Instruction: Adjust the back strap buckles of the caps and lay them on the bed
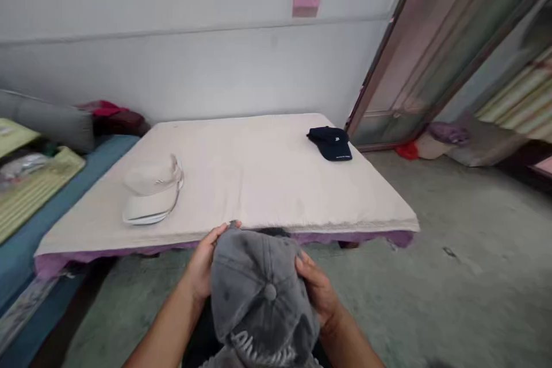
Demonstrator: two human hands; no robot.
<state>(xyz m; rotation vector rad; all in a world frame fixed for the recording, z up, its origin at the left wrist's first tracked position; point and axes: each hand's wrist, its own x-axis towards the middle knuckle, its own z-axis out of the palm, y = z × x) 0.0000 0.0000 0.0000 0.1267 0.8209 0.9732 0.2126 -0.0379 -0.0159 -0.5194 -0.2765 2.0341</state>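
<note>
Bench [276,184] is the big thing here, pale cloth [241,144] over the top and a strip of purple cloth [399,238] hanging at its near edge. Grey cap [259,276] is in front of that near edge, button up, lettering toward the person. Left hand [202,267] and right hand [319,287] have it from opposite sides, fingers part-curled, so neither's free. Cream cap [150,201] is already lying toward the bench's left end, navy cap [331,144] near its far right corner, so by my read two are down and one's in hand
</note>
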